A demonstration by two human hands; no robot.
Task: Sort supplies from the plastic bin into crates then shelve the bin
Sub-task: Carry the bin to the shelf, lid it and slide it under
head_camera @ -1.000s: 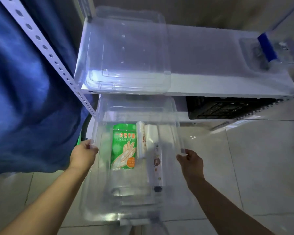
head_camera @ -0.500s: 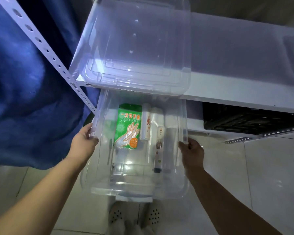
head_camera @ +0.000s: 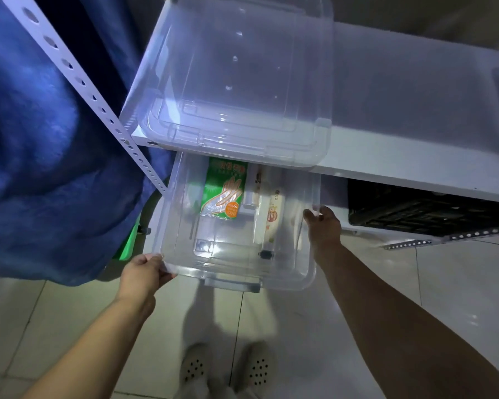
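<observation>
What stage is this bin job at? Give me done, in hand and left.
Done: little that shows. The clear bin holds a green glove pack and two rolls.
In hand: left hand grips its near corner, right hand its right rim, with the far end under the white shelf.
Left: sorting those supplies into crates; only a black crate shows. Then shelving.

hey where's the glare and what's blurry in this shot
Head view: bright glare on the floor of the clear plastic bin near its front; dim, bluish lighting overall; the perforated pale shoes at the bottom edge are blurred; wide-angle bending skews the white perforated shelf post.
</observation>
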